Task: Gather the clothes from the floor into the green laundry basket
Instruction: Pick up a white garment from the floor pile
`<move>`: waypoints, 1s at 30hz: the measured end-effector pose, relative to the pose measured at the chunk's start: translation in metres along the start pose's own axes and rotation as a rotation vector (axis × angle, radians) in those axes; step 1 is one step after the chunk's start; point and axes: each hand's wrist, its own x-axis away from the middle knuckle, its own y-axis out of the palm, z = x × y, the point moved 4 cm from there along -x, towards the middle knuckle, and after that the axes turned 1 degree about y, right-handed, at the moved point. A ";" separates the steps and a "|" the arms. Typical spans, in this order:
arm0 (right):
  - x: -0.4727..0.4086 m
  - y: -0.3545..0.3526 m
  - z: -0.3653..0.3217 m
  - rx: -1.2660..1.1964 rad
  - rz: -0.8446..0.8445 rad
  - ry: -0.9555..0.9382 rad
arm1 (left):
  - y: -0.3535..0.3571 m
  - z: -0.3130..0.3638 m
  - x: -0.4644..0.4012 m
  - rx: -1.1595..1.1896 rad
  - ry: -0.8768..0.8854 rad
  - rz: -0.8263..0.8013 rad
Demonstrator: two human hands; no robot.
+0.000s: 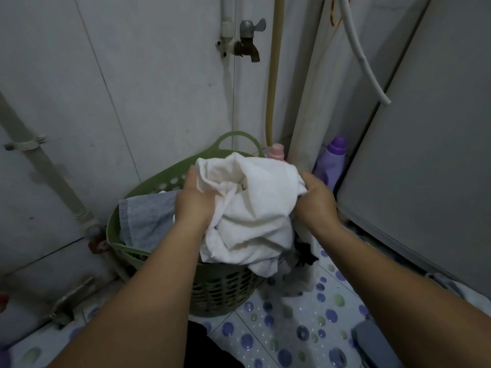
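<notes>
A crumpled white garment (255,208) is held over the green laundry basket (220,290), which stands in the corner. My left hand (195,200) grips the cloth's left side and my right hand (314,201) grips its right side. A grey-blue garment (144,217) lies inside the basket, draped against its left rim. Dark cloth (305,252) hangs below the white garment at the basket's right side. More clothing lies on the floor: a dark piece (210,346) by the bottom edge and a blue-grey piece (372,343) at the lower right.
A tap (248,41) sticks out of the wall above the basket. A purple bottle (330,162) and a pink bottle (276,152) stand behind it. A white appliance (425,168) fills the right. Pipes (47,166) run down the left wall. The floor has dotted tiles (292,328).
</notes>
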 end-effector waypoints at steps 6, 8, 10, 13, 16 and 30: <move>0.011 0.050 -0.052 0.168 -0.299 -0.114 | -0.009 0.052 0.031 0.034 0.356 0.206; 0.023 0.072 -0.050 0.256 -0.552 -0.070 | -0.008 0.058 0.039 -0.093 0.478 0.226; 0.028 0.077 -0.039 0.045 -0.717 -0.021 | -0.002 0.063 0.046 -0.181 0.577 0.158; 0.022 0.056 -0.026 -0.570 -0.779 0.230 | 0.020 0.056 0.047 -0.498 0.531 -0.155; 0.007 0.019 -0.006 -0.459 -0.583 0.216 | 0.032 0.027 0.042 -0.865 0.339 -0.456; -0.005 0.018 0.059 0.532 -0.589 -0.017 | 0.039 -0.002 0.015 -0.946 0.089 -0.392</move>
